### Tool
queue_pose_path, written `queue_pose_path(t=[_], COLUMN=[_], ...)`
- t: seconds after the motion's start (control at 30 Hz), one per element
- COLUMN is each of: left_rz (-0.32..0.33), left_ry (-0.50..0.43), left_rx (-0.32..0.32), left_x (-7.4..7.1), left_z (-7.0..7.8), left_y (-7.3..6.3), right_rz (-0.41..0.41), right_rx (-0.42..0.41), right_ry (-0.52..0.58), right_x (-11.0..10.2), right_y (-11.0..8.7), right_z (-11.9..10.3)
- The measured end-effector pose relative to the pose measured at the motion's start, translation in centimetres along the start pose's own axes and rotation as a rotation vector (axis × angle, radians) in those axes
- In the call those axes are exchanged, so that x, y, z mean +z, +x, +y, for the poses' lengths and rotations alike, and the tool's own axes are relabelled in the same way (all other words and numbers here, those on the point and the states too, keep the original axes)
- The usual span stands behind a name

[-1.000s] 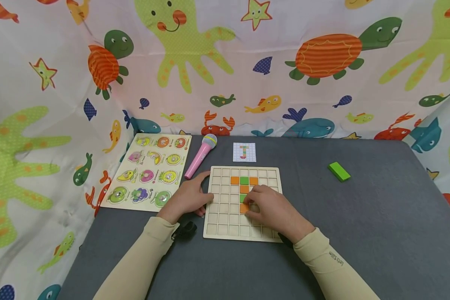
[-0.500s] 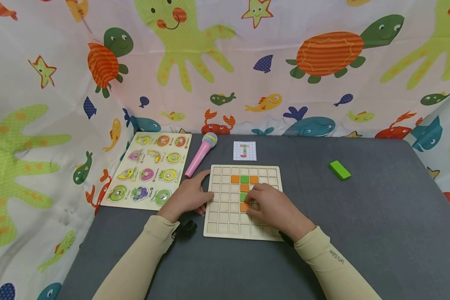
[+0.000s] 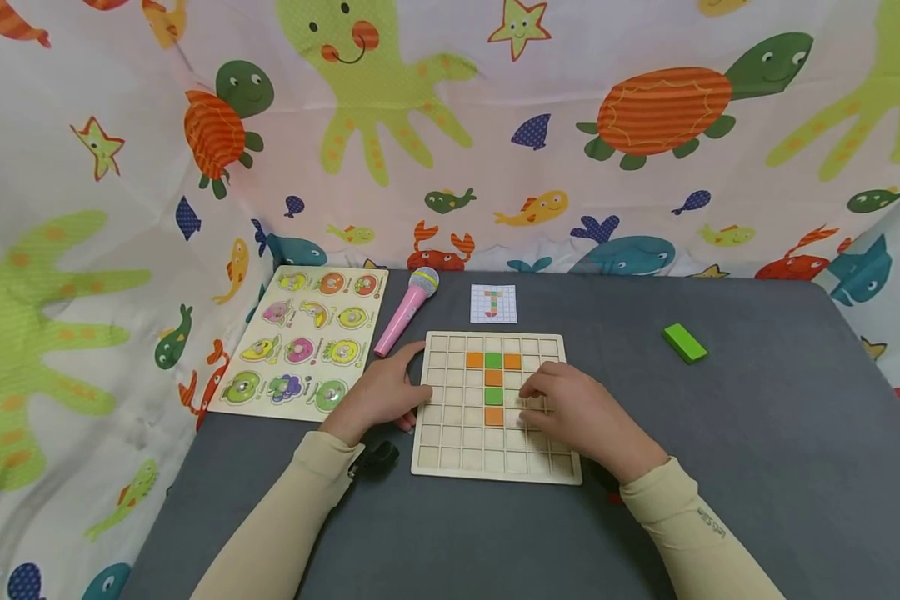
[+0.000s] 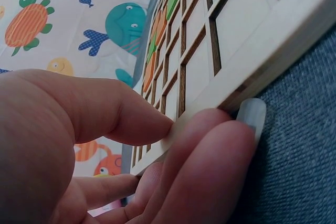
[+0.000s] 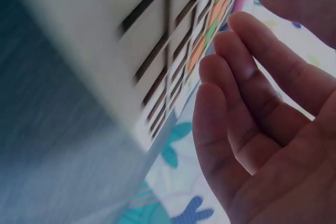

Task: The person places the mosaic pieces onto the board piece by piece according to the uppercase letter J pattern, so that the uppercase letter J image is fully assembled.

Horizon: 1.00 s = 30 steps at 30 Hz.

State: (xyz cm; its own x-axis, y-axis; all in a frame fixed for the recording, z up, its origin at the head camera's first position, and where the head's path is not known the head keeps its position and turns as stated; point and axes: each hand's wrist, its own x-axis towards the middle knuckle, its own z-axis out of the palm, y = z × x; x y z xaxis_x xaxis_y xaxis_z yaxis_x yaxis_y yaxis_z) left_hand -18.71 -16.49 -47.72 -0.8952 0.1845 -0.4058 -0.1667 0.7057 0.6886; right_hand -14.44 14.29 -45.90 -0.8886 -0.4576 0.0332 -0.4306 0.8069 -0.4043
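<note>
A wooden grid board (image 3: pixel 450 454) lies on the grey table, with orange and green square tiles set in some cells. They form a short row at the top and a column down to the lowest orange tile (image 3: pixel 493 416). My left hand (image 3: pixel 378 392) grips the board's left edge; in the left wrist view the thumb (image 4: pixel 142 121) is on the rim and the fingers are against the side. Over the board's right part hovers my right hand (image 3: pixel 588 412), holding nothing, fingers loosely bent. Its fingertips (image 5: pixel 210 98) show beside the grid in the right wrist view.
Behind the board lies a small card (image 3: pixel 493 304) with a J-shaped coloured pattern. A pink toy microphone (image 3: pixel 401 319) and a fruit puzzle board (image 3: pixel 221 406) are at the left. A bright green block (image 3: pixel 685 343) lies to the right. Something small and red (image 3: pixel 613 498) shows beneath the right wrist.
My right hand has drawn back to the right from the lowest orange tile, which now shows whole in its cell. The left hand stays at the board's edge.
</note>
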Motion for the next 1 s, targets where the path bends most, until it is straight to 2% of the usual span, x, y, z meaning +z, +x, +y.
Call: queue_pose_path(t=[0.2, 0.47, 0.77, 1.0], left_rz=[0.015, 0.009, 0.003, 0.004], left_ry=[0.002, -0.007, -0.011, -0.016], left_rx=[-0.006, -0.002, -0.019, -0.020], left_x=[-0.2, -0.2, 0.0, 0.2], left_z=[0.1, -0.2, -0.1, 0.0], left_y=[-0.1, -0.2, 0.1, 0.2], right_rz=[0.024, 0.024, 0.027, 0.047], right_rx=[0.039, 0.108, 0.136, 0.157], right_ry=[-0.008, -0.033, -0.062, -0.056], right_x=[-1.3, -2.7, -2.4, -2.3], right_y=[-2.6, -7.0, -10.9, -12.3], right_z=[2.6, 5.3, 6.5, 7.1])
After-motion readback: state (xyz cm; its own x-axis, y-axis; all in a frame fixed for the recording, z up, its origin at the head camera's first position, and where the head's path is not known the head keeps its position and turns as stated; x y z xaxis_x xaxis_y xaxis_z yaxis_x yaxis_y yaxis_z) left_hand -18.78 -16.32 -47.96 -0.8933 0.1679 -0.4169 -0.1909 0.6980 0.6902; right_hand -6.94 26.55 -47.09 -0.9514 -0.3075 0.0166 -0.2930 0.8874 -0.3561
